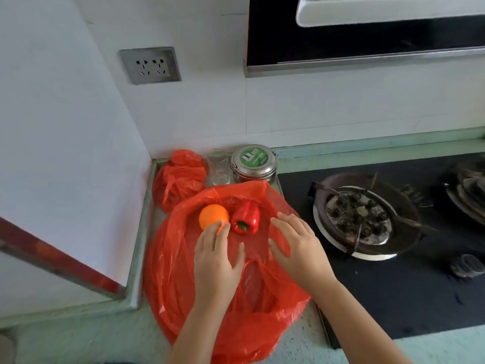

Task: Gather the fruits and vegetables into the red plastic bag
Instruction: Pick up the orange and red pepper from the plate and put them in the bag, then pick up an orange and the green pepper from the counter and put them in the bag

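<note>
A large red plastic bag [189, 285] is lying spread out on the pale green counter [91, 334] in the lower centre of the frame, its thin film crumpled and bunched toward the bottom edge. An orange [213, 216] and a red bell pepper [246, 218] are sitting side by side at the upper part of the bag, the orange to the left and the pepper just beside it to the right with its green stem pointing down the frame; whether they are lying inside the bag's mouth or merely on top of the film cannot be told. The left hand [216, 261] is reaching up from the bottom of the frame with its fingers spread, the fingertips touching the lower edge of the orange, its grip released and not closed around anything. The right hand [296, 245] is resting flat on the bag to the right of the pepper, fingers extended, its grip likewise released, pressing on the plastic. Behind the bag, in the corner by the white wall, a second crumpled red bag [181, 177], a clear glass [217, 166] and a round steel tin [254, 164] with a green lid are standing in a row. To the right, a black gas hob [406, 298] is showing a worn burner [362, 219].
</note>
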`<state>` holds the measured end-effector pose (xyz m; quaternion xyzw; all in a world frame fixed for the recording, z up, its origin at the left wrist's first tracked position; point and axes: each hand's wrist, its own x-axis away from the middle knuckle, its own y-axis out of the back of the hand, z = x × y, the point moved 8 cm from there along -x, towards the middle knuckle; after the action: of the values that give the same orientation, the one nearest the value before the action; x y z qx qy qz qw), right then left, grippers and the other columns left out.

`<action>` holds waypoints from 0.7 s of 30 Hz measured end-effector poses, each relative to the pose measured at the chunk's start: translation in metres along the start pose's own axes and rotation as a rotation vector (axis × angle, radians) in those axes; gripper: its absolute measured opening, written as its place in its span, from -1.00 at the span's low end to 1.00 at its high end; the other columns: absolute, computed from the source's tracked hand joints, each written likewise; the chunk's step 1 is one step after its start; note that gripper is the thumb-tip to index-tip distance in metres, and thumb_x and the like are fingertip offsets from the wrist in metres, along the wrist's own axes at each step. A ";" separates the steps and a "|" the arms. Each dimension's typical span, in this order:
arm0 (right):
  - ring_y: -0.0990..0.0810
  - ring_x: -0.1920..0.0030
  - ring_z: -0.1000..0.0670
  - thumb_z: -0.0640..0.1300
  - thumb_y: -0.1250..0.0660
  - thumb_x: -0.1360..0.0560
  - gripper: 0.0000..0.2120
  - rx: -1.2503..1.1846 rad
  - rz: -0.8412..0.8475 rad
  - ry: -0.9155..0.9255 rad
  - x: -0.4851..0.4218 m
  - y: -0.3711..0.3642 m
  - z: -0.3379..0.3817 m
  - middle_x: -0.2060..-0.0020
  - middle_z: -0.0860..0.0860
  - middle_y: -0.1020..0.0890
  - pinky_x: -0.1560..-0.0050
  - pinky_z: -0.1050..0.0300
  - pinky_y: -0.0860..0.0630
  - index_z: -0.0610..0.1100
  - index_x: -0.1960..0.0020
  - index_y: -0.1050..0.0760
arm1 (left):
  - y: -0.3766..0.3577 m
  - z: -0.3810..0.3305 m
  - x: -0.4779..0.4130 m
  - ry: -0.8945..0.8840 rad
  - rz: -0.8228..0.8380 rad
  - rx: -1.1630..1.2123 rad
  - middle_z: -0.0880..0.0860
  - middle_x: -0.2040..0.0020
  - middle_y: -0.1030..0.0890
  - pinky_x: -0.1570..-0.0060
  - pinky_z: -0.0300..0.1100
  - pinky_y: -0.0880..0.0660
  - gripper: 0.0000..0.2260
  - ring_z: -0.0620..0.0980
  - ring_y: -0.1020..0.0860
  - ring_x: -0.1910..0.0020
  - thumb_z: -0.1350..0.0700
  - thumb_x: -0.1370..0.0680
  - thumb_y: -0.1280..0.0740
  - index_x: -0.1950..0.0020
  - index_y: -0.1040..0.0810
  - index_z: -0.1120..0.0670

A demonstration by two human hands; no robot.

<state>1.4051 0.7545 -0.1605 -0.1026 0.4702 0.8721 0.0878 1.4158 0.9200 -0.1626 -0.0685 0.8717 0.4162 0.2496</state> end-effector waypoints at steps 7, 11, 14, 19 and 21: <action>-0.47 -0.23 -0.18 0.05 -0.16 -0.45 -0.59 0.135 -0.116 -0.072 0.061 0.068 -0.020 -0.15 -0.10 -0.58 -0.13 -0.26 -0.45 -0.14 -0.17 -0.51 | -0.008 -0.086 0.021 -0.220 0.064 0.029 0.16 -0.11 -0.59 -0.12 0.16 -0.46 -0.67 0.21 -0.49 -0.19 0.05 -0.48 -0.23 -0.11 -0.58 0.21; -0.50 -0.20 -0.17 -0.07 -0.30 -0.42 -0.67 0.232 -0.228 -0.157 0.108 0.112 -0.035 -0.13 -0.10 -0.60 -0.16 -0.18 -0.44 -0.17 -0.14 -0.54 | -0.013 -0.135 0.037 -0.289 0.110 0.156 0.15 -0.09 -0.59 -0.13 0.14 -0.45 -0.67 0.19 -0.50 -0.18 0.05 -0.48 -0.23 -0.10 -0.58 0.22; -0.50 -0.20 -0.17 -0.15 -0.42 -0.40 -0.68 0.257 -0.309 -0.242 0.149 0.142 -0.041 -0.13 -0.09 -0.59 -0.16 -0.26 -0.42 -0.16 -0.14 -0.54 | -0.010 -0.173 0.056 -0.369 0.138 0.216 0.14 -0.10 -0.59 -0.17 0.09 -0.43 -0.67 0.18 -0.49 -0.19 0.05 -0.49 -0.23 -0.11 -0.58 0.22; -0.48 -0.23 -0.19 -0.11 -0.34 -0.43 -0.69 0.282 -0.434 -0.354 0.221 0.183 -0.044 -0.15 -0.11 -0.58 -0.15 -0.28 -0.43 -0.17 -0.15 -0.53 | -0.001 -0.231 0.102 -0.523 0.210 0.272 0.13 -0.12 -0.58 -0.19 0.08 -0.40 -0.67 0.14 -0.46 -0.22 0.04 -0.50 -0.22 -0.14 -0.56 0.21; -0.49 -0.21 -0.18 -0.08 -0.28 -0.43 -0.68 0.290 -0.481 -0.378 0.249 0.199 -0.042 -0.15 -0.11 -0.58 -0.12 -0.26 -0.45 -0.17 -0.14 -0.53 | 0.002 -0.247 0.122 -0.542 0.252 0.312 0.13 -0.14 -0.57 -0.18 0.14 -0.41 -0.66 0.14 -0.45 -0.24 0.03 -0.50 -0.22 -0.16 -0.55 0.19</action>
<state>1.1194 0.6261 -0.0884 -0.0336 0.5271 0.7542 0.3902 1.2160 0.7441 -0.0905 0.1921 0.8284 0.3086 0.4261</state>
